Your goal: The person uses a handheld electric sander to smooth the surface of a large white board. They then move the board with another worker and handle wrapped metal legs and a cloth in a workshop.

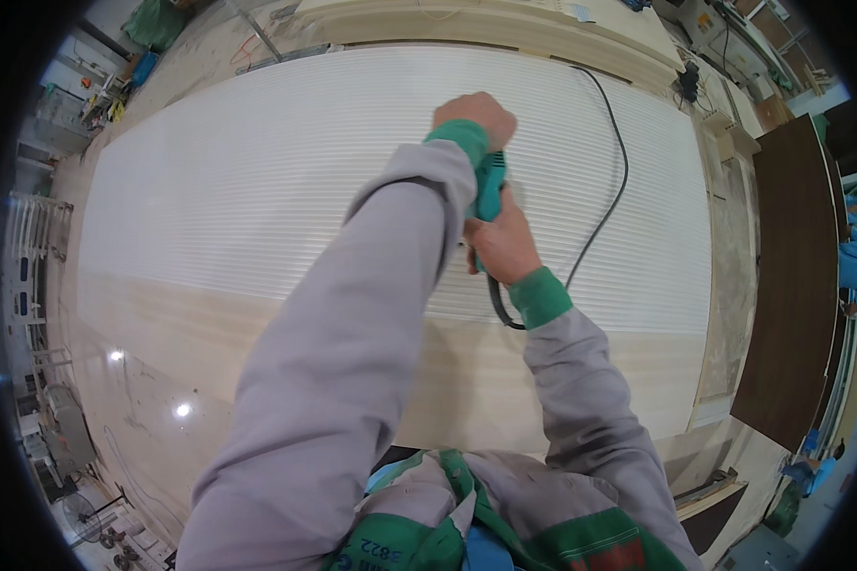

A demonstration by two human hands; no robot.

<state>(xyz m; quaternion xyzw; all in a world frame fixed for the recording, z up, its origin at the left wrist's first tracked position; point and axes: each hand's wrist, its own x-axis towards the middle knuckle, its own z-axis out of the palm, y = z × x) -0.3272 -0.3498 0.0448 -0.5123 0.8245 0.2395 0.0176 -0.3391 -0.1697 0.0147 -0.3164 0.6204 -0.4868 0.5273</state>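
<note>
A teal corded power tool (490, 190) stands on a large white panel (257, 181) with fine parallel ridges. My left hand (478, 119) is closed over its far end, the arm reaching across from the lower left. Around the tool's near end wraps my right hand (507, 240), thumb and fingers bent. From there a black cord (623, 171) loops near my right wrist and runs off to the panel's far right. My hands and left sleeve hide much of the tool, so its exact kind and working face do not show.
Along the panel's near side runs a smooth pale strip (495, 381). Stacked pale boards (505, 24) lie beyond the far edge. A dark brown board (790, 276) stands to the right. White racks (36, 228) line the left side, with a fan (82, 514) at lower left.
</note>
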